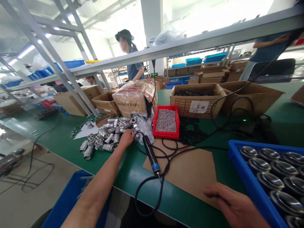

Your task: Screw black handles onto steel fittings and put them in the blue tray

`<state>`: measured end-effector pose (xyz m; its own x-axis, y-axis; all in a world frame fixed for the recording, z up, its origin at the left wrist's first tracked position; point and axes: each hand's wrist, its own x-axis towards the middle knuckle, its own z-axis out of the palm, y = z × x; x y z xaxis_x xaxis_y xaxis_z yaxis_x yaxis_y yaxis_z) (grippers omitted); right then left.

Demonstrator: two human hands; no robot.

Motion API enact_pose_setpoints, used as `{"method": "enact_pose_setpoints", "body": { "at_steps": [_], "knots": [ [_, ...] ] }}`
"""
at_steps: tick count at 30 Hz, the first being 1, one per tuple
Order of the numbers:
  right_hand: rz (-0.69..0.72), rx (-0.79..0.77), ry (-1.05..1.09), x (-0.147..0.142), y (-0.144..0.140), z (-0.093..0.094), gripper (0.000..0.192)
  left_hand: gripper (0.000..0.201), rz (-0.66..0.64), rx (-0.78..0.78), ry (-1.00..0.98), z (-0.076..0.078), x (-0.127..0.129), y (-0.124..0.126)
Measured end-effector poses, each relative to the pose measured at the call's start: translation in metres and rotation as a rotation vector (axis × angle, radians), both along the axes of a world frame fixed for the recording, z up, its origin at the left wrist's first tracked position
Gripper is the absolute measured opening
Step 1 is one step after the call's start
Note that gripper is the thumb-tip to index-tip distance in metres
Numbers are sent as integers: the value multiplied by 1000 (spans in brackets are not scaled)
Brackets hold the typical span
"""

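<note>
Left hand (127, 137) stretched out over a heap of metal fittings (106, 137), fingers curled onto one at the heap's right edge; grip itself hard to make out. Fittings short, silvery, tube-shaped, piled loosely on the green bench (114, 164), too many and too jumbled to count. Right hand (231, 204) resting flat and loose on one sheet of brown cardboard (190, 171), grasping nothing. Between the hands, one black electric screwdriver (150, 153) with cable. Beyond it, one red tray (166, 122) of small grey pieces. Just right of the right hand, one blue crate (247, 180) of shiny metal bowls (270, 180), about ten visible.
</note>
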<state>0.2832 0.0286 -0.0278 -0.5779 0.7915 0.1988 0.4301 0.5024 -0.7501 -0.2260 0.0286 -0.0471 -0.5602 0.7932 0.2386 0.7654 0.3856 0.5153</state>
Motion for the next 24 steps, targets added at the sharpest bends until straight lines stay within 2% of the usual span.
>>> {"method": "enact_pose_setpoints", "body": {
  "at_steps": [3, 5, 9, 12, 15, 18, 20, 21, 24],
  "knots": [
    [157, -144, -49, -44, -1, -4, 30, 30, -9, -95, -71, 0, -6, 7],
    [165, -202, -40, -62, 0, -13, 31, 31, 22, -123, -120, -3, -8, 3],
    [91, -199, 12, -71, 2, -30, 28, 32, 124, -82, -172, -14, -2, -13],
    [91, -173, 41, -67, 2, -34, 27, 30, 193, 38, -123, -16, 11, -26],
    [68, -179, 65, -63, 0, -32, 27, 24, 228, 222, -2, 0, 26, -38],
    [50, -174, 94, -64, 0, -27, 25, 23, 213, 394, 90, 27, 44, -51],
    [50, -161, 116, -68, -1, -21, 24, 24, 132, 470, 96, 45, 64, -59],
    [56, -159, 133, -72, -2, -17, 27, 24, 48, 498, 76, 52, 78, -63],
    [133, -196, 213, -86, -6, -3, 64, 22, -342, 472, -121, 62, 135, -72]
  ]
}}
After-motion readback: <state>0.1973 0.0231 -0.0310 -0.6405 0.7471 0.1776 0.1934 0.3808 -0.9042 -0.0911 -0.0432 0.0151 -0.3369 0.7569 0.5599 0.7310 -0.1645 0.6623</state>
